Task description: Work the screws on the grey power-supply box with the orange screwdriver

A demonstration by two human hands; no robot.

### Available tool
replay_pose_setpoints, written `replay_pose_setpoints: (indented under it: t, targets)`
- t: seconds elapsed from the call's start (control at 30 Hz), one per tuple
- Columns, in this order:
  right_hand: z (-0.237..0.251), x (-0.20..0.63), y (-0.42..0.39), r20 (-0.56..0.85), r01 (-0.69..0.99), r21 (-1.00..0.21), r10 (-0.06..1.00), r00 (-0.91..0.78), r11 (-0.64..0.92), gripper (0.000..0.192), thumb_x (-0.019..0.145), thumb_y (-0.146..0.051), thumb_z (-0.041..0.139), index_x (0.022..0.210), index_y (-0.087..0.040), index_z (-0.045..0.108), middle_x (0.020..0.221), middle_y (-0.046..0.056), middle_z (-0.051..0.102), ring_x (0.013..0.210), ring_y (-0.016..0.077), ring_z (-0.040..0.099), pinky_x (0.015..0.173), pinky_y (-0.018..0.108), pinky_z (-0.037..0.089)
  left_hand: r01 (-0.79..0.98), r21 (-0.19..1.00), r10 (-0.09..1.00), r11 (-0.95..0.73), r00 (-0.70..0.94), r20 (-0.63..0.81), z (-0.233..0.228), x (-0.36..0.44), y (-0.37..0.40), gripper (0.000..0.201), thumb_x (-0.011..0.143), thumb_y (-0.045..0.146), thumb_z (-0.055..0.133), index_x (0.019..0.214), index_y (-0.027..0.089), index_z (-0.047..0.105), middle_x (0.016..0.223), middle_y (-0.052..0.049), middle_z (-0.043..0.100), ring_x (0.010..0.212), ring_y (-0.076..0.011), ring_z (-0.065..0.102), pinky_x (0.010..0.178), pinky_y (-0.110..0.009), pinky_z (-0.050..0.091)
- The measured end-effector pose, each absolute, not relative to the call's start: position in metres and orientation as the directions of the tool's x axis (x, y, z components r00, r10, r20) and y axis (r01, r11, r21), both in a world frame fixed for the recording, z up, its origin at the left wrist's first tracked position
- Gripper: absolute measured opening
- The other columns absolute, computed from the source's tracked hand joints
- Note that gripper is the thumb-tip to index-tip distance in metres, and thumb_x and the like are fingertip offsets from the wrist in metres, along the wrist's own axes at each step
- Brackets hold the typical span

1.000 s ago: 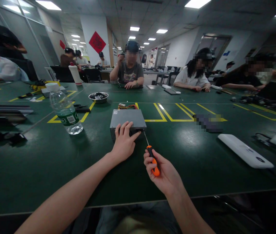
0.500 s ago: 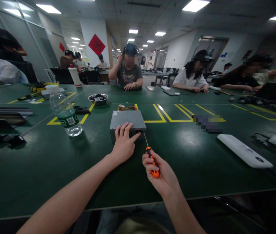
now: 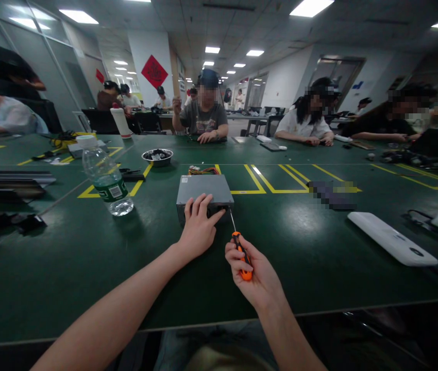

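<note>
A grey computer power supply sits on the green table in front of me, its bundle of coloured wires at the back. My left hand lies on its near edge, fingers spread over the top, one digit stretched along the front face toward the right corner. My right hand is closed around the orange and black handle of a screwdriver. The thin shaft points up and away, its tip at the front right corner of the power supply. What the tip meets is too small to make out.
A water bottle stands left of the power supply, with a metal bowl behind it. At right lie a white oblong device and a blurred dark item. Yellow tape marks the table. Several people sit around it.
The view has shifted slightly. Both my hands, the power supply and the screwdriver keep nearly the same places. The person opposite has lowered a raised hand away from the head.
</note>
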State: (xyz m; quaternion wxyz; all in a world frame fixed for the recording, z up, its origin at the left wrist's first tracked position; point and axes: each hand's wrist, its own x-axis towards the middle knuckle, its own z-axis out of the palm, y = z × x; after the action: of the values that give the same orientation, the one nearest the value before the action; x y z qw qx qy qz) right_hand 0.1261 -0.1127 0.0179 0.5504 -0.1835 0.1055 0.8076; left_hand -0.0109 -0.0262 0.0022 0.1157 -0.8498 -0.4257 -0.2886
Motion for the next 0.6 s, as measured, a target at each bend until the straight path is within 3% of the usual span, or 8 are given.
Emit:
replay_pose_setpoints:
  t: [0.13,0.33,0.6]
  targets:
    - [0.019,0.13,-0.112,-0.388,-0.929,0.013,0.854,-0.347,-0.371,0.02,0.094,-0.024,0.031,0.093,-0.01,0.045,0.072,-0.002,0.041,0.046,0.0,0.041,0.032,0.006,0.034,0.791,0.041,0.658,-0.61,0.478,0.582,0.003,-0.011,-0.027,0.048,0.071,0.009,0.052,0.115,0.026,0.058,0.137,-0.011,0.032,0.129,-0.0308,0.023,0.104,-0.053,0.014]
    - [0.018,0.131,-0.112,-0.382,-0.915,-0.04,0.853,-0.356,-0.401,0.022,0.094,-0.023,0.031,0.103,-0.009,0.045,0.073,0.0,0.041,0.047,0.0011,0.041,0.032,0.008,0.034,0.794,0.041,0.657,-0.607,0.472,0.587,0.001,-0.011,-0.025,0.049,0.07,0.009,0.052,0.115,0.027,0.057,0.137,-0.011,0.032,0.13,-0.0313,0.022,0.104,-0.054,0.014]
    - [0.011,0.137,-0.11,-0.381,-0.917,0.09,0.838,-0.391,-0.388,0.02,0.095,-0.027,0.03,0.093,-0.012,0.043,0.074,-0.001,0.042,0.045,-0.0009,0.041,0.031,0.005,0.032,0.789,0.045,0.653,-0.613,0.474,0.59,0.001,-0.01,-0.026,0.051,0.068,0.007,0.052,0.115,0.027,0.057,0.137,-0.011,0.031,0.13,-0.0312,0.022,0.104,-0.054,0.014]
